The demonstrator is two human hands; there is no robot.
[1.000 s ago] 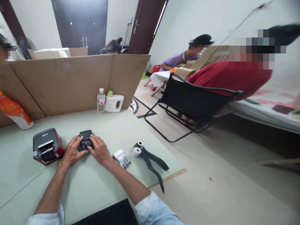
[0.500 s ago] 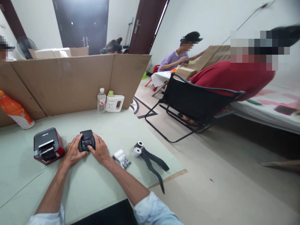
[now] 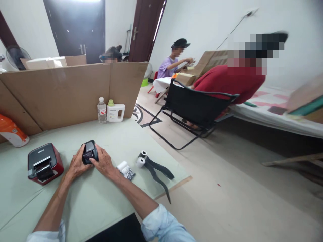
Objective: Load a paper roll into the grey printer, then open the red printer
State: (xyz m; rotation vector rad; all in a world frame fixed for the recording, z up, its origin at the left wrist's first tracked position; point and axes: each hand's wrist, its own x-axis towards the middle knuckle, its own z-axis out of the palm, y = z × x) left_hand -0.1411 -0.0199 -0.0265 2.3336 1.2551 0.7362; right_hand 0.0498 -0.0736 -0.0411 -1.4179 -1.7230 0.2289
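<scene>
Between both hands is a small black portable printer (image 3: 91, 147) with a dark strip showing at its front. My left hand (image 3: 77, 162) wraps its left side, and my right hand (image 3: 104, 160) grips the other side with the thumb at the front edge. To the left of my left hand stands a larger red and black label printer (image 3: 44, 159), dark strip at its front slot. A small white paper roll (image 3: 123, 166) with a printed end lies near my right wrist. Further right, two rolls (image 3: 140, 162) trail long black strips over the tabletop.
A cardboard screen (image 3: 75, 94) borders the far side of the table (image 3: 106, 201). Before it are a water bottle (image 3: 102, 111), a white jug (image 3: 116, 112) and an orange bottle (image 3: 13, 131). Right of the table, a person in red sits in a black folding chair (image 3: 191, 107); another sits beyond.
The view has turned slightly right, so the table items appear further left. The small printer has tilted a little in my hands. The person in purple has moved their hands.
</scene>
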